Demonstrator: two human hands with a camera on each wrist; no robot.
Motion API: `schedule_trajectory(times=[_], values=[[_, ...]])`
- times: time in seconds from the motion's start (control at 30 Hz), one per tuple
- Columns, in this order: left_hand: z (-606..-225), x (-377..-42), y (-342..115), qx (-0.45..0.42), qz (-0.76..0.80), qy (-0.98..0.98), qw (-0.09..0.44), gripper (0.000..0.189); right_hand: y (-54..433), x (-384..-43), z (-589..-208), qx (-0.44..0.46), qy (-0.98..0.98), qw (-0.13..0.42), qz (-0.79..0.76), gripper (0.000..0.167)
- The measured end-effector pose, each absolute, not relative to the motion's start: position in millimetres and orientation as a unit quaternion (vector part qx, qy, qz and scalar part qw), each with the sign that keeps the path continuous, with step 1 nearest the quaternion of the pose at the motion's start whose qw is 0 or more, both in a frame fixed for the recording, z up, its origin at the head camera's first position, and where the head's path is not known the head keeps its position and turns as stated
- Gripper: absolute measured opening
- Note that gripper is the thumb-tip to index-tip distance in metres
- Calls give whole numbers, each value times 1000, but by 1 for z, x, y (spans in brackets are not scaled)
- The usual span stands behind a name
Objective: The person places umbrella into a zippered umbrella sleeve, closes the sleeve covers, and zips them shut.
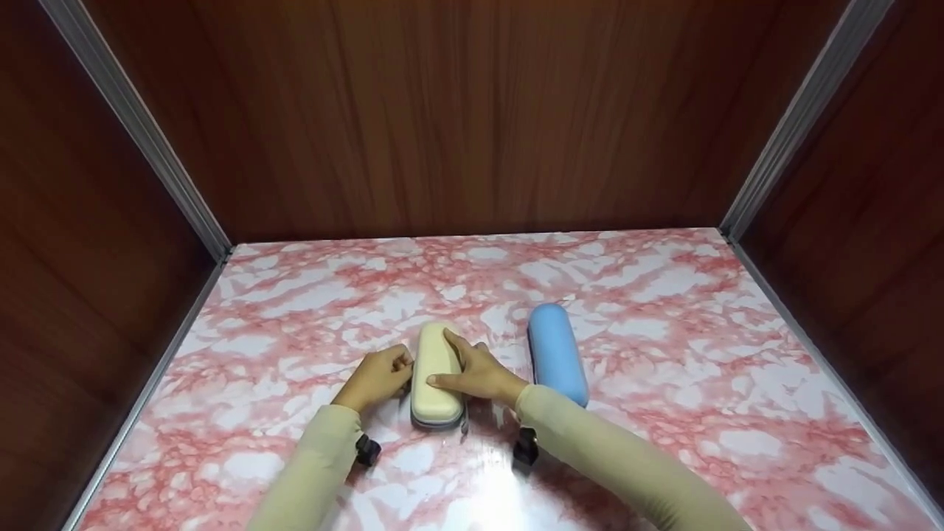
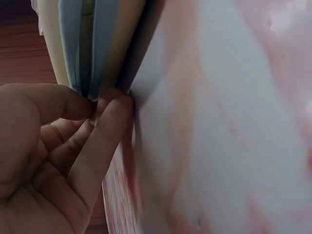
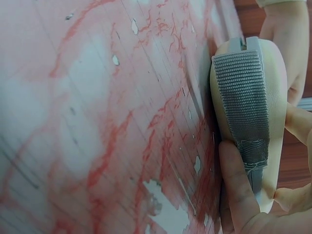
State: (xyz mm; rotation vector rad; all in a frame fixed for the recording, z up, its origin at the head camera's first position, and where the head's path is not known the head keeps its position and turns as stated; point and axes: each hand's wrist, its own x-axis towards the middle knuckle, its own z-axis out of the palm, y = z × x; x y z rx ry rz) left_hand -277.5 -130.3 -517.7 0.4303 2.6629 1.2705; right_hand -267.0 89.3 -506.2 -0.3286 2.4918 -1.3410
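Observation:
A cream hard-shell zip case point(image 1: 435, 361), long and rounded like a glasses case, lies lengthwise on the table. My right hand point(image 1: 476, 372) grips it from the right, thumb and index finger over the lid, other fingers low on the side by a grey ribbed fabric strip point(image 3: 242, 97). At the left side, my left hand point(image 1: 380, 376) pinches thumb and fingers at the grey zipper point(image 2: 100, 44); the pull itself is hidden by the fingertips. Between the zipper's two grey bands a narrow dark gap shows. To the right lies a blue case point(image 1: 558, 354) of similar shape, touched by neither hand.
The table point(image 1: 664, 324) has a red-and-white marbled surface. Dark wooden panels point(image 1: 472, 118) stand behind and at both sides, joined by grey metal strips point(image 1: 140, 125). Dark wrist cameras point(image 1: 525, 448) hang below the cream sleeves.

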Motion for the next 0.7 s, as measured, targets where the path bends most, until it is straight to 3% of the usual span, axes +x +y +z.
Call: schedule_trajectory(times=[0.7], values=[[-514, -259, -134, 167, 400, 898, 73, 7, 91, -267, -505, -118, 864, 161, -462, 97]])
